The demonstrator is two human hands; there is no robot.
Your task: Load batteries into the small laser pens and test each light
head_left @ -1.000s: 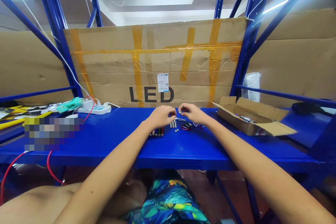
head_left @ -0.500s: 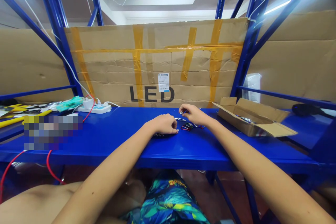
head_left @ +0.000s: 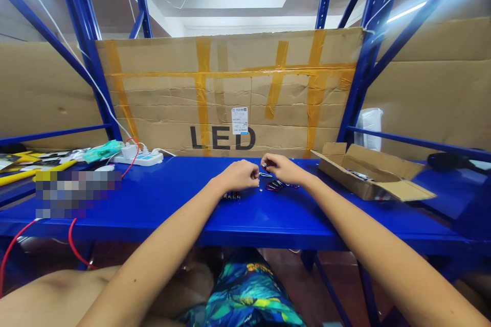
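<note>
My right hand [head_left: 283, 167] is closed, its fingertips pinching a small round silver-ended piece [head_left: 264, 165] just above the table. Close by on the left, my left hand [head_left: 241, 176] has its fingers pressed together; whatever they hold is too small to make out. Below the left wrist lies a row of several small dark cylinders [head_left: 232, 195], partly hidden by the arm. A tiny silver disc [head_left: 261, 190] rests on the table between the hands. Several coloured carabiner-like clips [head_left: 274, 185] lie under my right hand, and a silver clip-like piece [head_left: 265, 174] is behind them.
On the right of the blue table [head_left: 172, 199] stands an open cardboard box [head_left: 345, 176] with metal pieces inside. A white power strip [head_left: 141, 157] with cables sits at the back left, near a green packet [head_left: 103, 151]. A large cardboard panel [head_left: 169, 97] closes off the back.
My left hand has lifted off the table and come nearer my right hand, uncovering the tiny disc and more of the dark cylinders. The right hand stays nearly in place.
</note>
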